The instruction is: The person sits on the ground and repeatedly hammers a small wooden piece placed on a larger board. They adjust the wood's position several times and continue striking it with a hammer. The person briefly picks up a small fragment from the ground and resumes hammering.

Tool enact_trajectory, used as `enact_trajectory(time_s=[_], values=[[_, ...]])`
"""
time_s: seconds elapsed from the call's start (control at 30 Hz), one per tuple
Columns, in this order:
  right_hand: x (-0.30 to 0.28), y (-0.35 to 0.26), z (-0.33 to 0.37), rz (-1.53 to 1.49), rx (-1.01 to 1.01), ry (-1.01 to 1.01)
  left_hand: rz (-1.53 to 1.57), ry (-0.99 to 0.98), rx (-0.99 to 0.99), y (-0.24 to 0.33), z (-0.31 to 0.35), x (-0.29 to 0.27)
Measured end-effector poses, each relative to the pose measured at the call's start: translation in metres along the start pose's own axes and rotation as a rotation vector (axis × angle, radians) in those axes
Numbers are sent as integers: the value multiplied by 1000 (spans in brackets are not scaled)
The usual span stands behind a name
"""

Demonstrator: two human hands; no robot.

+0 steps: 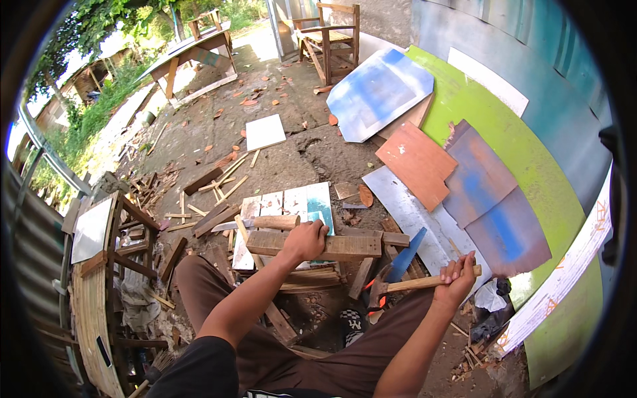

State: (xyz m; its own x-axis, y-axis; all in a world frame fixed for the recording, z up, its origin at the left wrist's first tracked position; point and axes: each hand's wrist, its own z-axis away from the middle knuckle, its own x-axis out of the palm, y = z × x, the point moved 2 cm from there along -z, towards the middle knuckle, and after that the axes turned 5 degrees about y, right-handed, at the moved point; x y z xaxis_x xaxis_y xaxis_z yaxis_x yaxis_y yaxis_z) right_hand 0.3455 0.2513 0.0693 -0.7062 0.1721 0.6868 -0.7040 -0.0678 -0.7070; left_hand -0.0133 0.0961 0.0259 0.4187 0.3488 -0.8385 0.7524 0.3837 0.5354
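Note:
A thick wooden beam (352, 247) lies crosswise in front of my knees. My left hand (306, 240) is closed over its top, fingers curled round the far edge. Just left of that hand, a rounded piece of wood (275, 222) like a handle rests by the beam. My right hand (456, 278) grips a hammer (415, 285) near the end of its wooden handle, with the head pointing left above my lap. Between beam and hammer shows the blue blade of a saw (406, 255); its handle is partly hidden.
A white and teal board (318, 199) lies beyond the beam among scattered wood strips (229, 189). Painted panels (481, 179) lean along the right wall. A wooden frame (93, 278) stands at left; a chair (328, 40) and table (192, 60) stand farther back.

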Motion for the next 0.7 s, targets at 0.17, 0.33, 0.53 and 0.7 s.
enact_trajectory(time_s=[0.17, 0.33, 0.53, 0.7], values=[[6, 2, 0, 23, 4, 2, -126, 460, 387, -4, 23, 7], [11, 3, 2, 52, -22, -10, 302, 533, 128, -6, 21, -9], [11, 8, 1, 42, -16, -18, 318, 302, 26, -4, 70, -61], [17, 13, 9, 96, -7, -80, 235, 261, -121, -19, 92, -74]])
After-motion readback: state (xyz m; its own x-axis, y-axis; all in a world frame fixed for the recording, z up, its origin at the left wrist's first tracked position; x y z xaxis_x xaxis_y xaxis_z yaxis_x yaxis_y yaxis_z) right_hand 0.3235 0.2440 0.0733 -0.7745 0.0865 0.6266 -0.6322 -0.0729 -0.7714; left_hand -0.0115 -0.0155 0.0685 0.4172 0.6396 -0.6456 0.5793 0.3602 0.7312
